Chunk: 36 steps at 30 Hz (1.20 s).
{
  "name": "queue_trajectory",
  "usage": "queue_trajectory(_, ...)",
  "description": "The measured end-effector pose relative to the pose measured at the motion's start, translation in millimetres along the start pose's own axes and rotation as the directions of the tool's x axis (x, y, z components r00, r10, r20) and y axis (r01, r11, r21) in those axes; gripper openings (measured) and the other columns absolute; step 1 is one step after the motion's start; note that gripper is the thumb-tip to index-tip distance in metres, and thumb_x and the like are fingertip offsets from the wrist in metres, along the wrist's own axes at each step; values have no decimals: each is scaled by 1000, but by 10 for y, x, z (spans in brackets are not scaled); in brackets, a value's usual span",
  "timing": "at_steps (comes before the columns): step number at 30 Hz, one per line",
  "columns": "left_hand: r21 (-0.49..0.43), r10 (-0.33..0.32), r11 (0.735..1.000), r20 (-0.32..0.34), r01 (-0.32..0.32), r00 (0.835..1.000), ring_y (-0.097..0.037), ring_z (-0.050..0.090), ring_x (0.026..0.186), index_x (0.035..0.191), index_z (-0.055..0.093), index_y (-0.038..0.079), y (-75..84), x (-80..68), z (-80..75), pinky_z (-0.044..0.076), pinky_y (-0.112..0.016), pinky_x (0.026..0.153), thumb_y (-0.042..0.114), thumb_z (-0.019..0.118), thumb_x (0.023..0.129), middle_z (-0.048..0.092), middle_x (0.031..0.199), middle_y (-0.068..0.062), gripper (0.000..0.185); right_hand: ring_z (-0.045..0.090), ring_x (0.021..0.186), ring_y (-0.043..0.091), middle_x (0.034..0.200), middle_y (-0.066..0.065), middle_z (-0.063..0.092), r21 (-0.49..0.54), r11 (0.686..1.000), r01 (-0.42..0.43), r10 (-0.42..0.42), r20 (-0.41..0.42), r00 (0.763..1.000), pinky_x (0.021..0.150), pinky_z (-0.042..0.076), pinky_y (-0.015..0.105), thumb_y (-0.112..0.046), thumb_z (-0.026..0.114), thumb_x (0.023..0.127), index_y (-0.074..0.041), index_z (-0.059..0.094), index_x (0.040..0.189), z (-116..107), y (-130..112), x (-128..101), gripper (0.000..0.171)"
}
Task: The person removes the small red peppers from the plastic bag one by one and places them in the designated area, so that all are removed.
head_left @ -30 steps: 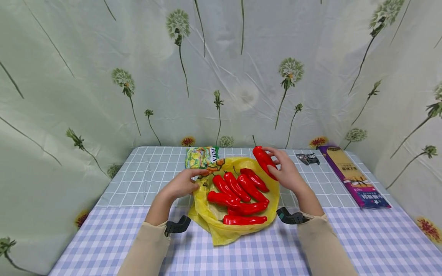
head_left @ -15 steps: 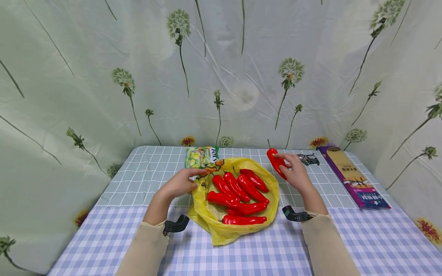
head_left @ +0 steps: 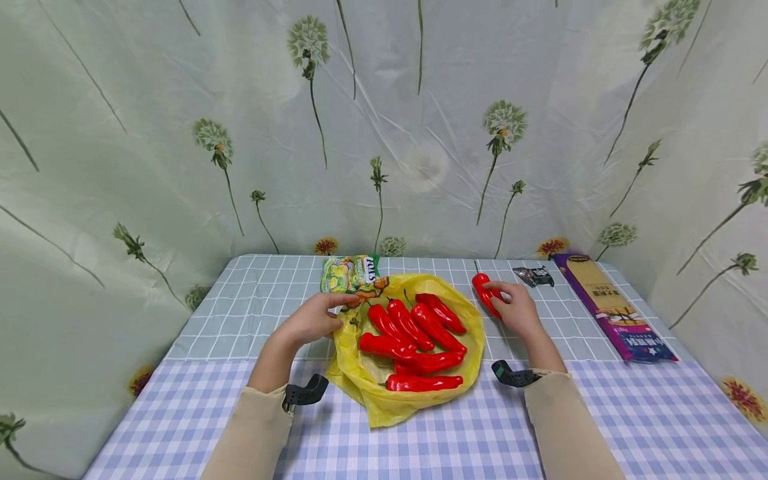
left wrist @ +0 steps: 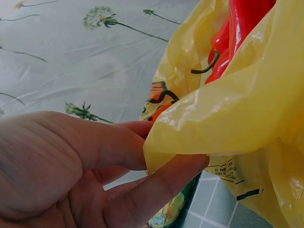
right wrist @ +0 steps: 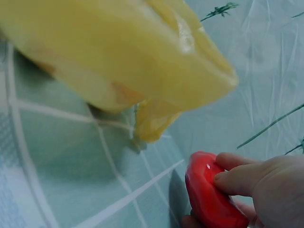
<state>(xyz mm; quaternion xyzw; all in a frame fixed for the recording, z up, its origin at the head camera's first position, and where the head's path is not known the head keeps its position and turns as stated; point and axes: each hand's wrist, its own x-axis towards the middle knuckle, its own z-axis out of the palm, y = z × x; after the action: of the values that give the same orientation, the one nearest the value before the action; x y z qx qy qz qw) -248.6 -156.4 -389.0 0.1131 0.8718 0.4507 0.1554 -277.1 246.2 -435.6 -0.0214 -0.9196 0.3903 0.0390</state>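
Observation:
A yellow plastic bag [head_left: 393, 408] lies open on the table with several red chili peppers [head_left: 425, 383] inside. At its left edge my left hand [head_left: 311, 321] pinches the rim; the left wrist view shows the plastic [left wrist: 204, 123] between thumb and fingers. To the right of the bag, my right hand [head_left: 519, 309] holds a single red chili pepper [head_left: 483, 288], its stem pointing away from me. In the right wrist view fingers wrap this pepper [right wrist: 209, 190] close over the checked cloth, and its lower end is partly hidden by the hand.
Behind the bag lies a green snack packet [head_left: 348, 273]. A small black packet [head_left: 534, 276] sits beyond my right hand, and a long purple-and-gold package [head_left: 612, 307] lies along the table's right side. A dandelion-print curtain [head_left: 420, 133] hangs behind.
My right hand has carried its pepper from above the bag's right edge out to the right and lowered it toward the table. The left hand stays at the bag's rim.

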Motion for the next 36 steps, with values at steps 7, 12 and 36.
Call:
queue_trajectory(7, -14, 6, 1000, -2, -6, 1000, -18, 66, 78, 140, 58, 10, -21, 6, 17, 60, -32, 68, -9, 53, 87, 54, 146, -17, 57, 42, 129, 48, 139, 30, 43, -9, 1000, -10, 10, -5, 1000, 107, 44, 59, -11, 56, 97, -7, 60, 136, 45, 51, -9, 39)
queue_trajectory(12, -41, 21, 999, 7, -21, 1000, -17, 68, 78, 141, 57, 7, -28, 9, 10, 61, -33, 68, -10, 52, 87, 52, 147, -19, 56, 43, 130, 49, 143, 30, 37, -2, 999, -53, 53, 23, 998, 106, 46, 57, -16, 60, 97, -10, 56, 142, 60, 29, 2, 45)
queue_trajectory(36, -29, 38, 999, 15, -38, 999, -14, 66, 77, 141, 56, 7, -6, -9, -1, 60, -30, 67, -8, 52, 88, 53, 146, -19, 56, 40, 132, 48, 151, 30, 31, -41, 998, -39, 40, 28, 999, 105, 46, 59, -27, 59, 98, -16, 50, 147, 60, -4, 12, 51)
